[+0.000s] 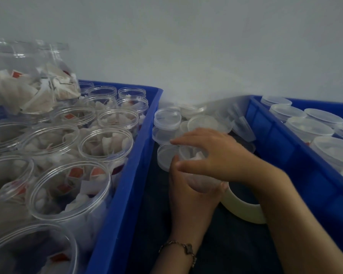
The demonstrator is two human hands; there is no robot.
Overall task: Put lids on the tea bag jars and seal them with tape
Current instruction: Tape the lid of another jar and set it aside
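My left hand [188, 196] wraps around a clear jar of tea bags [201, 182] between the two crates. My right hand [214, 153] lies over the jar's top with a clear lid [188, 152] under its fingers. A roll of pale tape [244, 209] rests just right of the jar, under my right wrist. Loose clear lids [167, 117] are piled beyond my hands. The jar's mouth is mostly hidden by my fingers.
A blue crate [127, 175] on the left holds several open jars of tea bags [105, 144]. A second blue crate [285, 147] on the right holds several lidded jars [309, 127]. A big clear container of tea bags [28, 80] stands at far left. A pale wall is behind.
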